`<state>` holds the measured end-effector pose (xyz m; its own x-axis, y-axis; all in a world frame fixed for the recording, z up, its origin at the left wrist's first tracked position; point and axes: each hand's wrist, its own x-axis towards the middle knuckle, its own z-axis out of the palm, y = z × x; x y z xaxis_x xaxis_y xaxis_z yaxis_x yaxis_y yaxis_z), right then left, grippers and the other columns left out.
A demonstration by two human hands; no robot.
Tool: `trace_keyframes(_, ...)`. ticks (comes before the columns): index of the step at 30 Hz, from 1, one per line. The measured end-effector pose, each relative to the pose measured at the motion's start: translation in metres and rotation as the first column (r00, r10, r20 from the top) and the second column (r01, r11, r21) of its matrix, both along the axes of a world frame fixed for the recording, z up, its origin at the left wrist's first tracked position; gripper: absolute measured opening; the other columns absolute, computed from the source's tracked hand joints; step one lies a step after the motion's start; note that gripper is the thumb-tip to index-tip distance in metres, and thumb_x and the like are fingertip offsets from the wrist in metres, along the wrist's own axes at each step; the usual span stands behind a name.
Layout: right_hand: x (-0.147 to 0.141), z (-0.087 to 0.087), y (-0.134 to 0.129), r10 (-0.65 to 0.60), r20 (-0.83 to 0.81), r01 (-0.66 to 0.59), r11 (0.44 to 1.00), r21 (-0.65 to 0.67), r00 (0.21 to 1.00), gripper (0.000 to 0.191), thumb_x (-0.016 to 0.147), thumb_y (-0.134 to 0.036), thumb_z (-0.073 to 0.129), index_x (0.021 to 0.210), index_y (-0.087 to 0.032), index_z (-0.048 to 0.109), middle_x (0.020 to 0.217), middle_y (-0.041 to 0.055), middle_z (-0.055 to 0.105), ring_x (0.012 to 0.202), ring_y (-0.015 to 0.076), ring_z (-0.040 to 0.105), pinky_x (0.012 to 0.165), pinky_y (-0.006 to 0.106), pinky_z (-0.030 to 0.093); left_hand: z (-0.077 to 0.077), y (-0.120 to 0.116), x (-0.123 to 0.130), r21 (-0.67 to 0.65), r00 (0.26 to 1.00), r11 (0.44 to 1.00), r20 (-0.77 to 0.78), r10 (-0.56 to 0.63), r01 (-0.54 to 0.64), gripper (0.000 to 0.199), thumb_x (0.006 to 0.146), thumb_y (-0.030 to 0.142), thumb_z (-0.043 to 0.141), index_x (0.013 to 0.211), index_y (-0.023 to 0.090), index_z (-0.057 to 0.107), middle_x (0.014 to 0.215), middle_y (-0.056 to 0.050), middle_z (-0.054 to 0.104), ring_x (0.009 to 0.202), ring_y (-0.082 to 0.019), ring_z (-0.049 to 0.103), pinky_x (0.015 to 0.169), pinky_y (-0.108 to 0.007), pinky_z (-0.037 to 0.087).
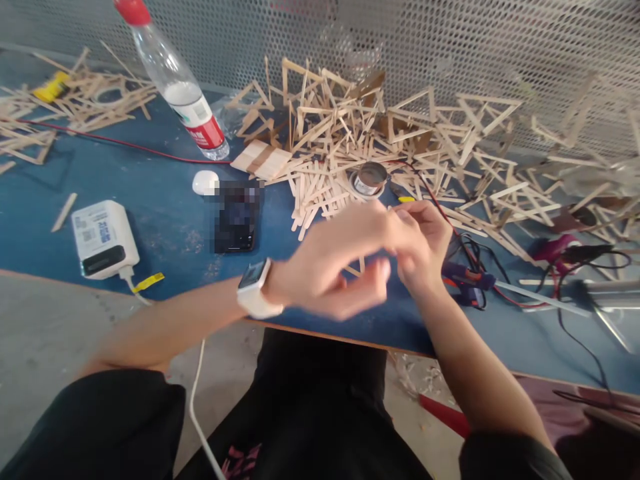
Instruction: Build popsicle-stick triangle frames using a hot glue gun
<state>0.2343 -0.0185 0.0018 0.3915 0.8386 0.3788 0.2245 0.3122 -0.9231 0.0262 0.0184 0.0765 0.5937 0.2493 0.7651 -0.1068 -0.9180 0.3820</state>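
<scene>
My left hand [345, 260], with a white watch [257, 290] at its wrist, is slightly blurred over the table's front part. Its fingers stretch across to my right hand [425, 240], and a gap shows between them and the thumb. I see nothing held in that gap. The right hand is bent inward with its fingers curled together; what they hold, if anything, is covered by the left fingers. Just beyond both hands stand a small open tin [370, 179] and a heap of flat wooden sticks [320, 190]. Part of a thin stick shows under the left hand.
Stick frames [480, 127] pile up along a perforated metal screen [240, 40]. To the left are a plastic bottle [197, 120], a phone [237, 220], a white earbud case [205, 182] and a white power bank [105, 237]. At right lies a glue gun [467, 277] among cables.
</scene>
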Motion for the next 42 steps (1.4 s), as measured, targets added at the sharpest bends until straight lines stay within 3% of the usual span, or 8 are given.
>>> trace_keyframes(2, -0.001, -0.001, 0.0, -0.036, -0.036, 0.038, 0.998, 0.041, 0.999, 0.022, 0.1, -0.043, 0.074, 0.09, -0.025, 0.068, 0.08, -0.0013, 0.075, 0.052, 0.0103, 0.063, 0.046, 0.024, 0.046, -0.016, 0.036, 0.014, 0.13, 0.982, 0.98, 0.133, 0.132, -0.149, 0.016, 0.107, 0.019, 0.05, 0.115, 0.029, 0.058, 0.099, -0.001, 0.077, 0.091, -0.022, 0.07, 0.088, -0.046, 0.06)
trace_keyframes(6, -0.003, -0.004, 0.0, -0.096, -0.037, 0.098, 0.994, 0.054, 0.995, 0.021, 0.098, -0.043, 0.079, 0.092, -0.023, 0.073, 0.079, -0.0012, 0.076, 0.051, 0.0099, 0.064, 0.045, 0.023, 0.045, -0.053, 0.065, 0.02, 0.022, 0.937, 0.939, 0.072, 0.341, -0.344, 0.018, 0.109, 0.029, 0.05, 0.123, 0.023, 0.058, 0.117, -0.011, 0.073, 0.11, -0.029, 0.068, 0.099, -0.052, 0.056)
trace_keyframes(10, -0.006, -0.006, 0.001, -0.123, -0.012, 0.124, 0.992, 0.022, 0.992, 0.017, 0.094, -0.04, 0.083, 0.094, -0.024, 0.078, 0.078, -0.0009, 0.077, 0.053, 0.0103, 0.064, 0.045, 0.023, 0.047, -0.075, 0.056, 0.009, -0.051, 0.946, 0.949, -0.117, 0.303, -0.31, 0.035, 0.109, 0.031, 0.054, 0.141, 0.017, 0.055, 0.136, -0.015, 0.07, 0.129, -0.031, 0.065, 0.113, -0.051, 0.054)
trace_keyframes(17, -0.015, -0.002, -0.004, -0.119, -0.012, 0.119, 0.993, 0.001, 0.993, 0.006, 0.093, -0.031, 0.083, 0.094, -0.025, 0.081, 0.071, -0.0021, 0.072, 0.056, 0.0123, 0.066, 0.048, 0.025, 0.051, -0.094, 0.061, 0.009, -0.113, 0.973, 0.973, -0.142, 0.184, -0.2, 0.033, 0.116, 0.024, 0.051, 0.148, 0.022, 0.054, 0.137, -0.012, 0.075, 0.127, -0.025, 0.071, 0.11, -0.045, 0.06)
trace_keyframes(21, -0.018, -0.001, -0.007, -0.115, 0.069, 0.116, 0.993, -0.004, 0.991, 0.005, 0.093, -0.029, 0.081, 0.092, -0.025, 0.081, 0.068, -0.0022, 0.07, 0.056, 0.0129, 0.066, 0.051, 0.026, 0.054, -0.099, 0.065, 0.013, -0.206, 0.98, 0.959, -0.087, 0.177, -0.192, 0.036, 0.116, 0.026, 0.053, 0.151, 0.022, 0.052, 0.124, -0.01, 0.079, 0.116, -0.022, 0.077, 0.105, -0.041, 0.063)
trace_keyframes(29, -0.014, -0.006, -0.002, -0.085, 0.163, 0.089, 0.996, -0.021, 0.983, 0.007, 0.093, -0.031, 0.08, 0.092, -0.025, 0.081, 0.082, 0.0001, 0.078, 0.061, 0.0129, 0.067, 0.057, 0.028, 0.057, -0.1, 0.071, 0.018, -0.191, 0.983, 0.967, -0.1, 0.152, -0.169, 0.025, 0.113, 0.019, 0.059, 0.137, 0.018, 0.066, 0.122, -0.009, 0.08, 0.109, -0.018, 0.078, 0.097, -0.033, 0.064)
trace_keyframes(32, -0.015, -0.004, -0.002, -0.072, 0.19, 0.082, 0.996, -0.042, 0.979, 0.007, 0.092, -0.031, 0.081, 0.092, -0.024, 0.083, 0.079, -0.0006, 0.077, 0.061, 0.0128, 0.067, 0.059, 0.029, 0.057, -0.097, 0.072, 0.018, -0.121, 0.987, 0.979, -0.044, 0.157, -0.162, 0.024, 0.113, 0.016, 0.058, 0.134, 0.019, 0.068, 0.112, -0.007, 0.079, 0.099, -0.016, 0.078, 0.089, -0.029, 0.064)
trace_keyframes(42, -0.014, -0.002, -0.006, 0.004, 0.067, -0.005, 1.0, 0.015, 0.998, 0.007, 0.089, -0.028, 0.079, 0.083, -0.026, 0.076, 0.076, -0.0024, 0.07, 0.061, 0.0131, 0.063, 0.058, 0.031, 0.051, -0.087, 0.066, 0.01, 0.137, 0.981, 0.973, -0.04, 0.191, -0.184, 0.042, 0.113, 0.017, 0.051, 0.148, 0.037, 0.065, 0.126, -0.005, 0.076, 0.112, -0.02, 0.077, 0.095, -0.039, 0.068)
